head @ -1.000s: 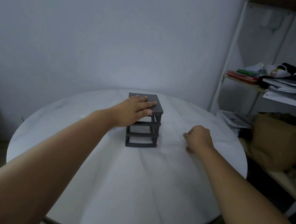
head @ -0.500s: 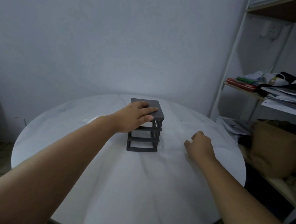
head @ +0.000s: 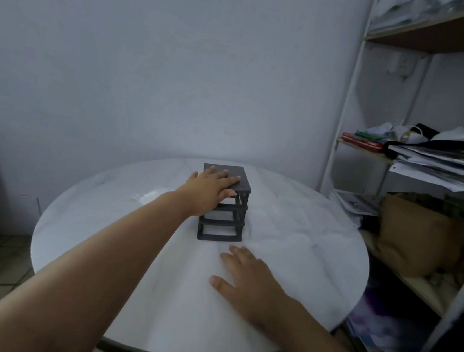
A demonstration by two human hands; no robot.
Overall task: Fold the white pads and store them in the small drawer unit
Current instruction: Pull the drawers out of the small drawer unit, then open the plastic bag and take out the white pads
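drawer unit [head: 242,178] under left hand [head: 208,192]; right hand [head: 252,282] flat just in front

The left hand [head: 208,193] is hiding the upper front of the drawer unit [head: 218,235] beneath its palm, while both forearms [head: 62,286] are running off-frame.

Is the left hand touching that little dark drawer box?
Touching: the head view shows the left hand flat on top of the small dark grey plastic drawer unit.

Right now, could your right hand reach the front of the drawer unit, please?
Probably yes: the right hand lies flat on the table just before the drawer unit, nothing between them; the left hand rests only on its top.
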